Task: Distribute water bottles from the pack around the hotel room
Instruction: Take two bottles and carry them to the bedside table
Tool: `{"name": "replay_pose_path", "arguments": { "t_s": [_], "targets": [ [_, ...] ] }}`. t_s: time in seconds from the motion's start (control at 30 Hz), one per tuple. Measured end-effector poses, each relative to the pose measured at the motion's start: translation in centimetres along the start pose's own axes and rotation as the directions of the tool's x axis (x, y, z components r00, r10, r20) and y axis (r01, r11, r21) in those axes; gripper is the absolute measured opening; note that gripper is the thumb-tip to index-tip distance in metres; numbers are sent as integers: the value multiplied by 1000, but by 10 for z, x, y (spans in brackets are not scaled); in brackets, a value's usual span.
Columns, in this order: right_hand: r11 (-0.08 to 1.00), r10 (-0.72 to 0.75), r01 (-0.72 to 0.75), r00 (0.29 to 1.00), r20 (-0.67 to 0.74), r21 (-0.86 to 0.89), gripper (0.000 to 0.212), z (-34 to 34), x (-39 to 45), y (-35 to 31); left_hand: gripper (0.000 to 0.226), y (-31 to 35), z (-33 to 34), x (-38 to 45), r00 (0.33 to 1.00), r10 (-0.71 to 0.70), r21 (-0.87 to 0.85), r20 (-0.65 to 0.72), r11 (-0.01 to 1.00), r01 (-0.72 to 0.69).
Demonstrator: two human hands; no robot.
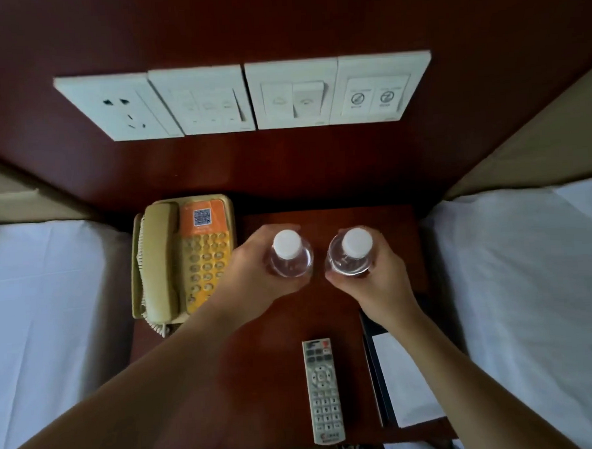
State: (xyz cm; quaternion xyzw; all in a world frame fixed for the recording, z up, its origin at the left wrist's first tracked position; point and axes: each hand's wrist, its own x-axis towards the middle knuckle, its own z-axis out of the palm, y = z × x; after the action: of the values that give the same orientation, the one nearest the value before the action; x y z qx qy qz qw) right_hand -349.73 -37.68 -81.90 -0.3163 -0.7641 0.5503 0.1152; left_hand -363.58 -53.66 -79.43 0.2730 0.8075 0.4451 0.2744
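Here, each hand's fingers wrap a clear, round, white-capped plastic bottle, left hand [252,274] on the left bottle [291,259] and right hand [376,275] on the right bottle [351,255], over the glossy reddish wooden bench [271,363].

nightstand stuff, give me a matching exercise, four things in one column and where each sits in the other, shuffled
Things:
1. telephone
2. remote control
3. white notepad
4. two water bottles

Places:
A. near edge, centre
B. middle, one held in each hand
C. left side
D. right side, on a dark folder

Pairs: 1-C, 2-A, 3-D, 4-B
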Motion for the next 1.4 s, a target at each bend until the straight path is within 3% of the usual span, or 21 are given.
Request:
{"name": "replay_pose_path", "arguments": {
  "t_s": [0.2, 0.33, 0.5, 0.83, 1.0, 1.07, 1.4],
  "targets": [
    [1000, -11, 12, 996, 87, -14, 65, 1, 2, 28, 76, -23, 19, -6, 998, 42, 15, 50, 999, -42],
    [999, 12, -6, 990, 141, -41, 68, 1, 3, 38, 84, -33, 29, -11, 999, -37, 41, 22, 999, 36],
    [993, 44, -23, 982, 181, -117, 74, 4, 11, 55, 63, -48, 44, -4, 982, -186, 16, 14, 982, 186],
    [993, -8, 37, 966, 259, -108, 69, 5, 83, 46, 64, -49, 27, 76, 980, -109, -110, 170, 986, 128],
    [978, -35, 98, 947, 319, -184, 64, 4, 106, 49, 61, -54, 30, 95, 979, -128, 36, 159, 992, 123],
    [974, -42, 114, 940, 338, -194, 64, 4, 112, 48, 52, -53, 30, 100, 979, -126, 62, 157, 991, 118],
    [964, -8, 97, 941, 338, -247, 65, 6, 130, 54, 52, -49, 23, 119, 961, -182, 166, 208, 975, 149]
  ]
}}
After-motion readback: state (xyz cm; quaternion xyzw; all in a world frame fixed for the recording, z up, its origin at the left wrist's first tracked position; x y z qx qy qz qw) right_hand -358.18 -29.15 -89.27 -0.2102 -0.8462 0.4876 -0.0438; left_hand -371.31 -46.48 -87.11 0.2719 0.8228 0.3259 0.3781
